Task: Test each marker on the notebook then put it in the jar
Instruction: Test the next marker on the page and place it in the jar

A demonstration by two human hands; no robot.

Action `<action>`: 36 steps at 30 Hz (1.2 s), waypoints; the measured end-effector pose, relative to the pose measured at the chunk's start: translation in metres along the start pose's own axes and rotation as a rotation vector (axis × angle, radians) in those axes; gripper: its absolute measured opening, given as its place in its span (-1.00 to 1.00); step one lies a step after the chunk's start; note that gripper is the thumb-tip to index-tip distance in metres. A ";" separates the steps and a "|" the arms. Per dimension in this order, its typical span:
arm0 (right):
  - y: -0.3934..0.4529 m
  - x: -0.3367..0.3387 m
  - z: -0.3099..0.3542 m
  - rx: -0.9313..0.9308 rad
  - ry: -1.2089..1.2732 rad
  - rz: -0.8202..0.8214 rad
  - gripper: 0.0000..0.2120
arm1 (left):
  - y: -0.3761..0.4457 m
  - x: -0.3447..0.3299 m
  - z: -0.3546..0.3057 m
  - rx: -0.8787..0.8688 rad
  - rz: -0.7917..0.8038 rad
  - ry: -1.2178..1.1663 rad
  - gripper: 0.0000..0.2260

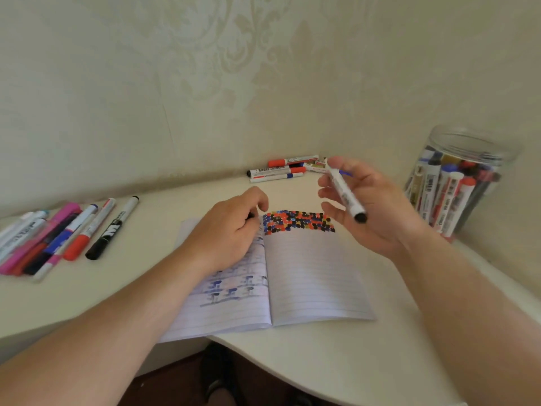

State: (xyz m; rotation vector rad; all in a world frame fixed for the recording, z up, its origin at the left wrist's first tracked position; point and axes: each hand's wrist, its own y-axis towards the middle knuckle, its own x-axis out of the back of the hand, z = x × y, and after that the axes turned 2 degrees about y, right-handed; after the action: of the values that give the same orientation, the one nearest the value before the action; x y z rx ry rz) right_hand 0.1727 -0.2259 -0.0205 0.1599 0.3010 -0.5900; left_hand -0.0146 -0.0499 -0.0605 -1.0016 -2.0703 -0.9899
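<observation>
Right hand [371, 206] grips a marker [345, 191] above the notebook's [310, 276] far edge; left hand [231, 230] pinches something dark.

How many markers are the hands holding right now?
1. The right hand holds a white marker with a black end above the notebook. The left hand pinches a small dark thing, too hidden to name.

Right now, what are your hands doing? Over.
Right hand holds marker above notebook. Left hand on page, pinching something dark. Jar unobstructed.
</observation>
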 end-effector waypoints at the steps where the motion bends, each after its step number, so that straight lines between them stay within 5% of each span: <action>1: 0.000 0.001 -0.001 0.007 0.015 0.028 -0.54 | 0.002 -0.001 0.000 -0.001 0.046 0.036 -0.79; 4: -0.002 -0.002 -0.010 0.027 -0.117 0.038 -0.90 | 0.007 -0.005 0.001 0.046 0.173 0.188 -0.78; 14: 0.002 -0.018 -0.030 -0.026 -0.693 -0.092 -0.85 | 0.011 -0.006 -0.002 0.097 0.260 0.246 -0.45; 19: 0.009 -0.020 -0.038 -0.041 -0.683 -0.239 -0.80 | 0.011 -0.008 -0.001 0.085 0.243 0.247 -0.57; 36: 0.010 -0.018 -0.041 -0.026 -0.738 -0.244 -0.81 | 0.010 -0.009 0.000 0.078 0.241 0.261 -0.56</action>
State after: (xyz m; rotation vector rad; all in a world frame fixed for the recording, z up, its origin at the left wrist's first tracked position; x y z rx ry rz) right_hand 0.1543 -0.1991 -0.0526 -0.1267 -0.3936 -0.8432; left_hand -0.0012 -0.0490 -0.0639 -0.9975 -1.7166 -0.8591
